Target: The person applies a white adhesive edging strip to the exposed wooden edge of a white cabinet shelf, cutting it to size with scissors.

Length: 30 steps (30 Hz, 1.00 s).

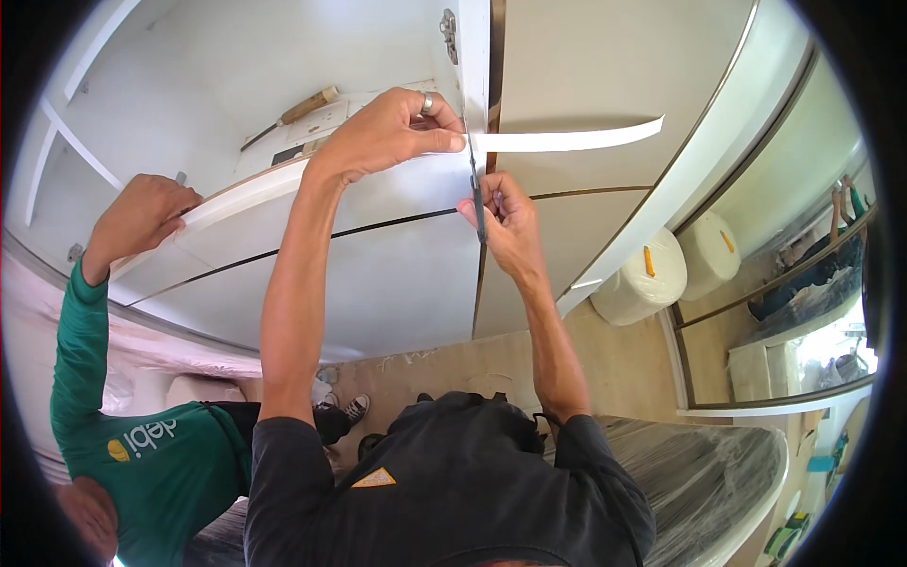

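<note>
A white flexible strip (576,141) sticks out to the right, past the upright cabinet edge, its far end curling up slightly. My left hand (402,132) pinches it between thumb and fingers at the cabinet corner. Just right of those fingertips, my right hand (504,213) grips a slim dark cutting tool (478,194), which looks like scissors seen edge-on. Its blades stand upright across the strip. Further left, a white edge (246,192) runs along the cabinet front; my left hand hides where it meets the strip.
A co-worker's hand (142,217), in a green sleeve, rests on the cabinet edge at left. A wooden-handled tool (307,104) lies inside the open cabinet (255,47). A metal hinge (449,36) is above. Wrapped round stools (645,277) and plastic-covered furniture (699,472) stand right.
</note>
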Motion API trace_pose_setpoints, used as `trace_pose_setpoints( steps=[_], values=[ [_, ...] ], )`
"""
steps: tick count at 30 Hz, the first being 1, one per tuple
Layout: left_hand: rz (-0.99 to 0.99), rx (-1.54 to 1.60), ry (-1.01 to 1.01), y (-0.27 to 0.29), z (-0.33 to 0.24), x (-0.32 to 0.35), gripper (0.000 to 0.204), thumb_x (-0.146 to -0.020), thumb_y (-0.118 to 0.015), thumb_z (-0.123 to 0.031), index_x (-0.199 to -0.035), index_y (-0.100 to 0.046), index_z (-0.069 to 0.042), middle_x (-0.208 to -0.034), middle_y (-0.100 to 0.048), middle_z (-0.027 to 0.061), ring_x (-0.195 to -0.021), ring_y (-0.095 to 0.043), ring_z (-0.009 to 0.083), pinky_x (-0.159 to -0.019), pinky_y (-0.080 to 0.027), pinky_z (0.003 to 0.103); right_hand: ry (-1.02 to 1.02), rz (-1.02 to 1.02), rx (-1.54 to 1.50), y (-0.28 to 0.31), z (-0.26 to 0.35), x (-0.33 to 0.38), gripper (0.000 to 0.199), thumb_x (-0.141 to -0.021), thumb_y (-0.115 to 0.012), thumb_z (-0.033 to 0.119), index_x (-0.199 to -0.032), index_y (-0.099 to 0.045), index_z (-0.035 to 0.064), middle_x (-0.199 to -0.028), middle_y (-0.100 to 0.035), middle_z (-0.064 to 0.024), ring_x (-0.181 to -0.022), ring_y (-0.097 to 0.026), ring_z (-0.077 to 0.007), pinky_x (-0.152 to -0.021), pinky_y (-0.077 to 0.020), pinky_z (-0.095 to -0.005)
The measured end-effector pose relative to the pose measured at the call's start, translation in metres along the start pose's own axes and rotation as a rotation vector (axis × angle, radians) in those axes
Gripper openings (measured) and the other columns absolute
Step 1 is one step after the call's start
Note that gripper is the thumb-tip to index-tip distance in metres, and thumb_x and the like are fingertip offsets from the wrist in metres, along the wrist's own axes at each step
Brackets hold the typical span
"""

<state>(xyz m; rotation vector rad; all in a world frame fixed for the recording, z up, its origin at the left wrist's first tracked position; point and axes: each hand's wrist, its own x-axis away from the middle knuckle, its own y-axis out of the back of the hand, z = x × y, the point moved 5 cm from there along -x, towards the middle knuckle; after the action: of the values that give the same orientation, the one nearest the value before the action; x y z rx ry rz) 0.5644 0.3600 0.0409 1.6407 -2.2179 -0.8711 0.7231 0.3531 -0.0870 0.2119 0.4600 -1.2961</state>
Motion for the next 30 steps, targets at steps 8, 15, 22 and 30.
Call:
trace_pose_setpoints(
  steps=[8,15,22,30],
  values=[
    [-0.189,-0.052,-0.107,0.001,0.001,0.0,0.017,-0.088,-0.074,-0.018,-0.092,-0.072,-0.002,-0.092,-0.068,0.0039,-0.088,-0.064,0.0183,-0.082,-0.05,0.032,0.153,-0.137,-0.069,0.018,-0.002,0.008,0.023,-0.085,-0.076,0.004,-0.086,-0.053,0.0055,-0.069,-0.049,0.0065,-0.061,-0.041,-0.0028,-0.055,-0.0362,-0.0206],
    [-0.463,-0.318,-0.294,-0.016,-0.019,0.012,0.005,-0.082,-0.075,-0.004,-0.087,-0.074,-0.004,-0.086,-0.067,0.0056,-0.081,-0.062,0.0189,-0.075,-0.049,0.031,0.112,-0.142,-0.111,0.044,-0.02,0.023,0.028,-0.083,-0.076,0.0,-0.093,-0.051,0.0066,-0.077,-0.056,0.0017,-0.066,-0.049,-0.0042,-0.062,-0.0441,-0.0224],
    [-0.552,-0.358,-0.276,-0.018,-0.017,0.013,0.008,-0.081,-0.076,-0.004,-0.087,-0.073,-0.001,-0.088,-0.068,0.007,-0.076,-0.064,0.0204,-0.067,-0.053,0.032,0.116,-0.128,-0.105,0.041,-0.03,0.026,0.029,-0.08,-0.073,-0.007,-0.093,-0.05,0.0057,-0.072,-0.054,0.0018,-0.062,-0.047,-0.0046,-0.066,-0.0484,-0.025],
    [-0.619,-0.446,-0.188,-0.02,-0.017,0.014,0.011,-0.079,-0.079,-0.01,-0.084,-0.072,-0.003,-0.086,-0.068,0.0052,-0.085,-0.061,0.0212,-0.069,-0.05,0.034,0.111,-0.102,-0.029,0.042,-0.029,0.027,0.031,-0.077,-0.075,-0.006,-0.092,-0.051,0.0061,-0.067,-0.052,0.0024,-0.058,-0.046,-0.005,-0.063,-0.0439,-0.0252]
  ],
)
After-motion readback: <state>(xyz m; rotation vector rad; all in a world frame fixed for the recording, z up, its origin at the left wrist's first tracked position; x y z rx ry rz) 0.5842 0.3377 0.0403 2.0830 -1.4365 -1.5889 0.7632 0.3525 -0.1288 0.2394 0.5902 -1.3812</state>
